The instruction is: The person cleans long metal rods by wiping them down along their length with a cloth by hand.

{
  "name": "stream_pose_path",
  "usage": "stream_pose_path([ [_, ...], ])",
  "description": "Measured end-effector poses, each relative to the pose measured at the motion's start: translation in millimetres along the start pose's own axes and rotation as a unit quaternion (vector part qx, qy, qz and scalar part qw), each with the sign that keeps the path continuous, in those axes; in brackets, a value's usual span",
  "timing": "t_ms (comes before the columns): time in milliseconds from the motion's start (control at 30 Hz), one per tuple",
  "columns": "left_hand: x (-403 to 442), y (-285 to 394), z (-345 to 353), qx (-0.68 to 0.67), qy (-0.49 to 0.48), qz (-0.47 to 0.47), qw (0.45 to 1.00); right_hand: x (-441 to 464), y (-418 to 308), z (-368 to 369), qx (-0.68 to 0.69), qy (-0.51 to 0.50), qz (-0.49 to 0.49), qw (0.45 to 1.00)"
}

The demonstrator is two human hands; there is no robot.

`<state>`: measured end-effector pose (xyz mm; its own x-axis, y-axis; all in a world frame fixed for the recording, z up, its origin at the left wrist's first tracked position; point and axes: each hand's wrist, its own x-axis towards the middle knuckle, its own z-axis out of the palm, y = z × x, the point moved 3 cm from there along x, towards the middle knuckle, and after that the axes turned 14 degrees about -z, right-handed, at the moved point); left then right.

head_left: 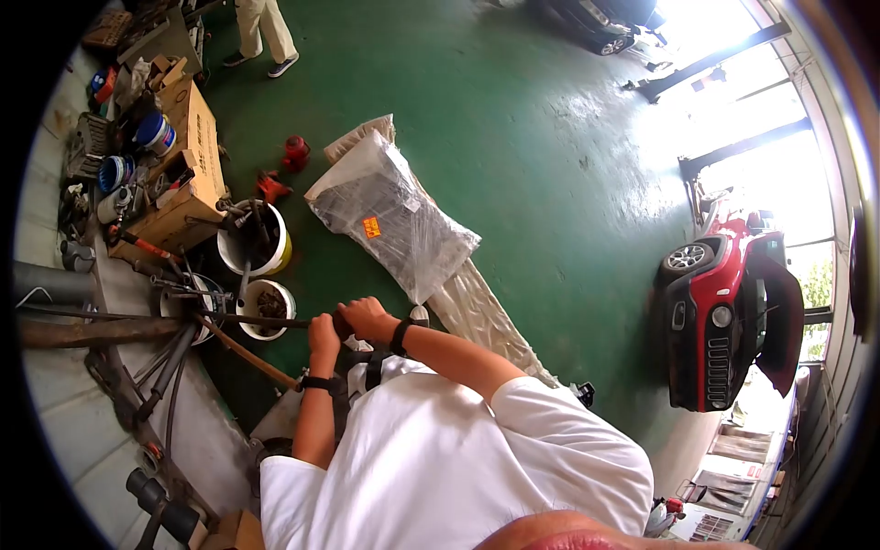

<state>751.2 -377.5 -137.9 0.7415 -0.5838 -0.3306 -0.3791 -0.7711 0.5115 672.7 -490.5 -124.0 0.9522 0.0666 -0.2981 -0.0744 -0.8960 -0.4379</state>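
Both my hands are closed on a long, dark, thin bar point(280, 322) that runs leftward over the buckets. My left hand point(323, 337) wraps it close to its near end. Just right of that, my right hand point(368, 319) grips the dark end itself. Beneath the bar stands a white bucket point(286, 332) with brownish contents. A larger white bucket point(286, 252) with metal tools and bars sits beyond it. A light wooden handle point(252, 353) slants below the bar. At the left, the bar's far part is lost among other rods, so its tip cannot be made out.
A plastic-wrapped package point(390, 206) with an orange label lies ahead on the green floor. Left are a wooden crate point(197, 137) topped with clutter, a red jack point(296, 153) and a brown pole point(101, 332). A red car point(724, 312) stands right; another person's legs point(261, 32) show far ahead.
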Motion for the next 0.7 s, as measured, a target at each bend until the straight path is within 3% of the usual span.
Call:
stream_pose_path([
  [133,-0.6,-12.6,5.1,-0.03,0.015,-0.021,0.999,-37.5,0.6,-28.0,0.056,0.002,0.024,0.998],
  [200,4.5,-11.4,5.9,-0.051,0.039,-0.039,0.997,-60.2,14.2,-30.1,0.022,0.019,0.01,1.0],
  [267,1.9,-7.7,11.4,-0.012,-0.006,-0.088,0.996,-94.5,30.1,-33.2,0.027,0.029,0.025,0.999],
  [367,5.8,-19.5,27.0,-0.004,0.009,-0.067,0.998,-137.2,36.2,-64.6,0.023,0.009,0.006,1.0],
  [500,6.9,-21.0,33.7,-0.034,0.027,-0.101,0.994,-137.3,44.3,-67.4,-0.019,0.033,-0.007,0.999],
  [600,13.3,-9.8,24.3,-0.146,0.15,-0.102,0.972,-116.2,65.2,-89.2,-0.106,0.081,-0.014,0.991],
  [700,30.3,-5.6,26.5,-0.229,0.121,-0.134,0.956,-94.0,85.6,-111.7,-0.137,0.107,0.023,0.984],
])
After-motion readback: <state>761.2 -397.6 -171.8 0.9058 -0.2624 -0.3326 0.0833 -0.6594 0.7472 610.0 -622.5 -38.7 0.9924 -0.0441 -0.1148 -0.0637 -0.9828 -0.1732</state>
